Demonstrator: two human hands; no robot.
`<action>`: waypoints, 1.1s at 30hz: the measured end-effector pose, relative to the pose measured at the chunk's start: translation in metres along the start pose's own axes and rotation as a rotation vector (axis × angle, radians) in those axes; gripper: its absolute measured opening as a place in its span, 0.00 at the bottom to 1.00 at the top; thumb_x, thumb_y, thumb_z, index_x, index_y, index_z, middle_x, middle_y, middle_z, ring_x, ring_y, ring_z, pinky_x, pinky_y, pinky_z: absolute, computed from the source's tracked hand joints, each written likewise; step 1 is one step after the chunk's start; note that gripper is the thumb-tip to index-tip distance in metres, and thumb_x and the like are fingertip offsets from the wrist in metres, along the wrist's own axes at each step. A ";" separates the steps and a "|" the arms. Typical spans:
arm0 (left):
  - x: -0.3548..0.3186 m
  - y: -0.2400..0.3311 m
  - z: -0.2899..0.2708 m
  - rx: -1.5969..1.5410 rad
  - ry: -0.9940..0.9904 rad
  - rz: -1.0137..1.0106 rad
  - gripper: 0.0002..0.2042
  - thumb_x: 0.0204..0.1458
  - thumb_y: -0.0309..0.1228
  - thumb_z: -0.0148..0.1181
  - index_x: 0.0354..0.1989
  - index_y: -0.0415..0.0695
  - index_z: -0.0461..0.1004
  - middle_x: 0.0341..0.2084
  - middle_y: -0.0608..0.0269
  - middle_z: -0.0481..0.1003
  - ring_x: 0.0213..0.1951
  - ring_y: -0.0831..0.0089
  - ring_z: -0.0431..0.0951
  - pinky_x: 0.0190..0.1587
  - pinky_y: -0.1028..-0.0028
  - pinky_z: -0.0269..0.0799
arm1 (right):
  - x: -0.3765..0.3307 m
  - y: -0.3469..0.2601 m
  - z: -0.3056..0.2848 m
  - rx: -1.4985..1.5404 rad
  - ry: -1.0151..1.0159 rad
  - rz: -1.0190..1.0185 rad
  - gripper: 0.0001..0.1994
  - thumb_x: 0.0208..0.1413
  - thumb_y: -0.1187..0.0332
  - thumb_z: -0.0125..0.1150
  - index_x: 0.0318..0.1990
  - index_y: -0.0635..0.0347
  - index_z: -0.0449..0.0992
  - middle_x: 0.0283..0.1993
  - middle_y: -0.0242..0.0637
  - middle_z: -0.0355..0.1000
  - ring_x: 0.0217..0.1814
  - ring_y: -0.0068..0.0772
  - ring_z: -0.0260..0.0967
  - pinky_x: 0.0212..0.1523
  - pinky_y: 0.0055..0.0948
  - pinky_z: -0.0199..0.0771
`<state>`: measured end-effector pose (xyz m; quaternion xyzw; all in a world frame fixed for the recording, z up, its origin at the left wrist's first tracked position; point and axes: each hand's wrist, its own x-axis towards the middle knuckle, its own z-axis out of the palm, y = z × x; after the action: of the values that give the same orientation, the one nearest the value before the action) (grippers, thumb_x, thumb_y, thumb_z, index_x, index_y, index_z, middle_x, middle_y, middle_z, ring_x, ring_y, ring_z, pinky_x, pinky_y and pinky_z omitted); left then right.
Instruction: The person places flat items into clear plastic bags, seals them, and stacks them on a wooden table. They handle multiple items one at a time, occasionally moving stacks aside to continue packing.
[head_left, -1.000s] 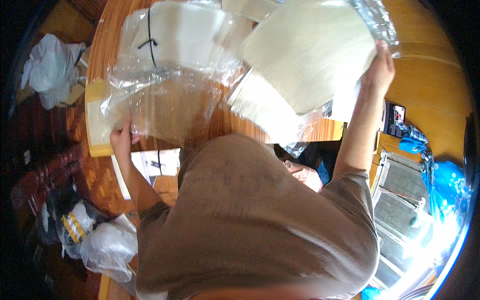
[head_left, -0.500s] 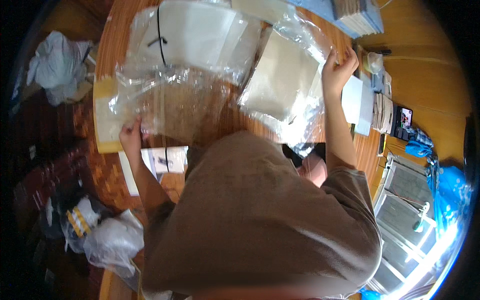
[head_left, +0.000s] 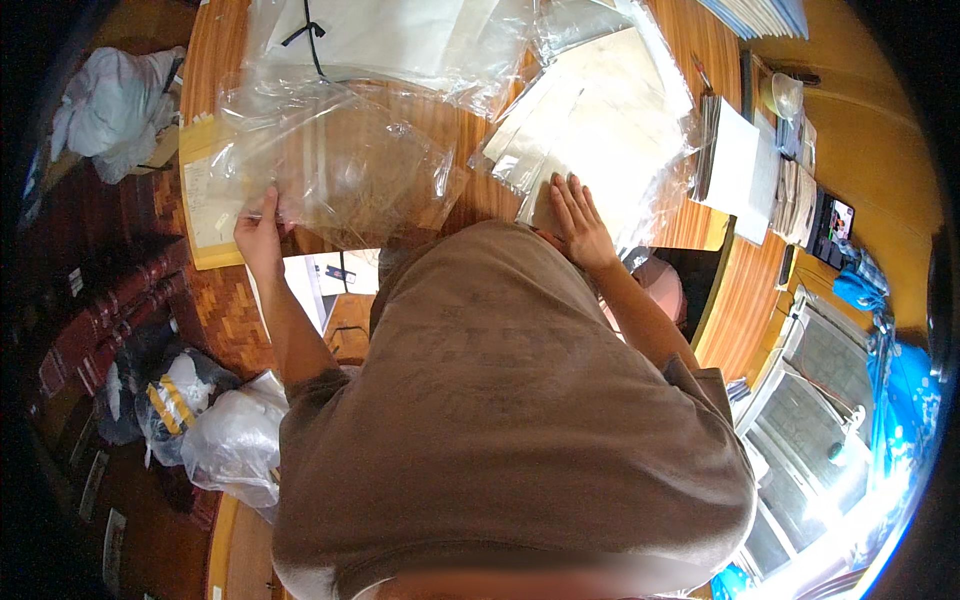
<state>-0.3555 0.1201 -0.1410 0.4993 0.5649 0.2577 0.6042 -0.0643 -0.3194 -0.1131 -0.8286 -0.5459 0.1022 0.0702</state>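
Thumb and fingers of my left hand point(head_left: 262, 232) pinch the near left edge of a clear plastic sleeve point(head_left: 370, 165), which lies crinkled over the wooden table. My right hand point(head_left: 582, 222) rests flat, fingers stretched, on the near edge of a fanned stack of cream papers point(head_left: 600, 110). Loose clear plastic shows around those papers, mostly along their right side. Beyond the sleeve lies a pale sheaf in a plastic cover point(head_left: 400, 40), with a black cord point(head_left: 309, 32) tied across it.
Under my left hand's side is a yellow folder point(head_left: 215, 262) with a written sheet. At right stand stacked booklets point(head_left: 735, 165), a plastic cup point(head_left: 783, 95) and a phone point(head_left: 830, 230). Plastic bags point(head_left: 235, 450) sit on the floor at left; a chair point(head_left: 660, 290) is under the table.
My right hand has come down and left from the plastic's raised right edge onto the papers, which now show fanned out. My left hand still pinches the sleeve.
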 end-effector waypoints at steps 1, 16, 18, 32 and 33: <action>0.000 -0.004 0.004 -0.059 0.015 0.019 0.10 0.59 0.32 0.66 0.44 0.39 0.78 0.33 0.62 0.80 0.31 0.75 0.80 0.29 0.76 0.78 | -0.002 -0.002 0.000 -0.003 0.045 -0.037 0.39 0.62 0.50 0.61 0.71 0.69 0.57 0.77 0.53 0.52 0.79 0.58 0.49 0.76 0.50 0.53; -0.005 -0.018 0.053 -0.259 0.001 -0.053 0.10 0.58 0.27 0.63 0.46 0.37 0.76 0.39 0.60 0.78 0.36 0.75 0.77 0.36 0.75 0.73 | -0.035 0.002 -0.010 -0.004 0.022 -0.023 0.30 0.60 0.64 0.60 0.70 0.55 0.64 0.77 0.35 0.57 0.79 0.42 0.53 0.75 0.47 0.57; 0.000 -0.026 0.052 -0.323 -0.032 -0.003 0.11 0.58 0.27 0.63 0.47 0.37 0.75 0.37 0.62 0.78 0.34 0.78 0.76 0.33 0.77 0.70 | -0.043 0.014 -0.002 -0.069 -0.050 -0.059 0.35 0.57 0.68 0.60 0.74 0.51 0.58 0.79 0.33 0.52 0.80 0.40 0.51 0.75 0.47 0.56; -0.016 0.019 0.066 -0.301 -0.158 -0.018 0.12 0.59 0.31 0.62 0.46 0.36 0.76 0.31 0.64 0.79 0.22 0.82 0.71 0.22 0.80 0.61 | 0.041 0.070 -0.298 -0.347 0.444 0.313 0.17 0.67 0.50 0.57 0.50 0.49 0.84 0.35 0.47 0.82 0.35 0.45 0.82 0.38 0.35 0.80; -0.007 0.003 0.057 -0.270 -0.152 -0.009 0.11 0.59 0.31 0.63 0.45 0.37 0.76 0.30 0.65 0.79 0.21 0.82 0.71 0.21 0.80 0.61 | 0.054 0.087 -0.326 -0.389 0.447 0.306 0.17 0.67 0.50 0.56 0.51 0.47 0.83 0.36 0.47 0.81 0.38 0.48 0.81 0.38 0.36 0.79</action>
<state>-0.3029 0.0969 -0.1434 0.4289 0.4801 0.2900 0.7081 0.1146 -0.3055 0.1783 -0.9008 -0.3954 -0.1791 0.0126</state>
